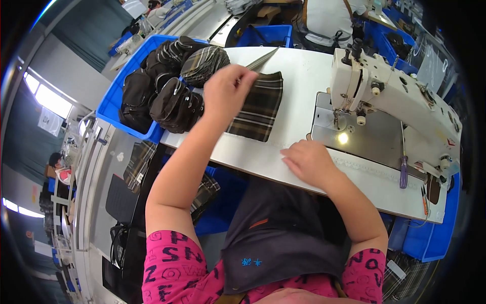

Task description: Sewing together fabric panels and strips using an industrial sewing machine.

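Observation:
My left hand (228, 93) is closed in a pinch above the left side of the table. Whatever it grips, if anything, is hidden by the fingers. Under and beside it lies a dark plaid fabric piece (260, 109), flat on the white tabletop. Just beyond that hand, a narrow pointed greyish strip (263, 60) sticks out; its kind is unclear. My right hand (311, 162) rests at the table's front edge with its fingers loosely bent, thumb apart and nothing in them. Ahead and right of it stands a white sewing machine (392, 91) on its metal plate (364, 139).
At the left, a blue bin (112, 101) holds dark bundles (177, 109) and a rolled plaid stack (205, 66). A purple-handled screwdriver (403, 172) and an orange-handled tool (424, 200) lie at the right. Another blue bin (268, 35) and a seated person (326, 23) are beyond the table.

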A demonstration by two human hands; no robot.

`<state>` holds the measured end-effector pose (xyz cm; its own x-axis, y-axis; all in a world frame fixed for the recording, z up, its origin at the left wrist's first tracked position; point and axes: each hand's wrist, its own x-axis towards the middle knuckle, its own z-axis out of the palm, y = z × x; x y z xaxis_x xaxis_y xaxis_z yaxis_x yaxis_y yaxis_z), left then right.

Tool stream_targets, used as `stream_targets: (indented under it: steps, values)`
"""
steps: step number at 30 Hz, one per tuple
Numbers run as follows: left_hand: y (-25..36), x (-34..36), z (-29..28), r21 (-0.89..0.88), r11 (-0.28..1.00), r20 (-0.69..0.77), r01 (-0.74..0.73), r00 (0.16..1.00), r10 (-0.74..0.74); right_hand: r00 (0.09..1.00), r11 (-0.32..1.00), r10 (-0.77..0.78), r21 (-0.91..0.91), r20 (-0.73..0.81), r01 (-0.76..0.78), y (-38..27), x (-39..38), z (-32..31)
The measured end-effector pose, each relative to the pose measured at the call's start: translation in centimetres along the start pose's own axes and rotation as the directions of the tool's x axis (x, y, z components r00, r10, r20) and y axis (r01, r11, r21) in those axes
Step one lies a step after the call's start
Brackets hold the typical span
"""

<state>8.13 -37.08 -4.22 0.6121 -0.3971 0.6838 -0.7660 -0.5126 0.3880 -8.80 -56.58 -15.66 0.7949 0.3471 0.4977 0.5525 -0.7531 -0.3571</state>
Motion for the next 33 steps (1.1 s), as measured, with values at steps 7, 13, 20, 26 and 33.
stream_targets:
  steps: [7,13,20,26,33]
  values:
    - [5.9,-12.5,6.3,-0.318,0.947,0.431,-0.047,0.882,0.189,0.93,0.994,-0.074,0.046,-0.361,0.097,-5.6,-4.0,-0.9]
    - [5.1,-16.0,4.3,-0.492,0.87,0.402,-0.016,0.882,0.244,0.939,0.95,0.302,-0.025,-0.162,-0.31,-2.8,-6.5,0.2]
    - [-9.7,-19.8,-8.5,-0.048,0.897,-0.017,0.439,0.898,-0.441,0.928,0.919,0.354,-0.141,-0.117,-0.368,-3.1,-6.5,1.0]
    - [-23.5,-26.6,-21.1,0.098,0.616,-0.403,0.781,0.597,-0.693,0.912,0.893,0.401,-0.19,-0.083,-0.409,-3.4,-6.7,0.9]
    - [-27.2,-28.6,-22.7,-0.021,0.541,-0.099,0.841,0.537,-0.838,0.907,0.869,0.416,-0.265,-0.069,-0.418,-3.5,-6.6,1.2]
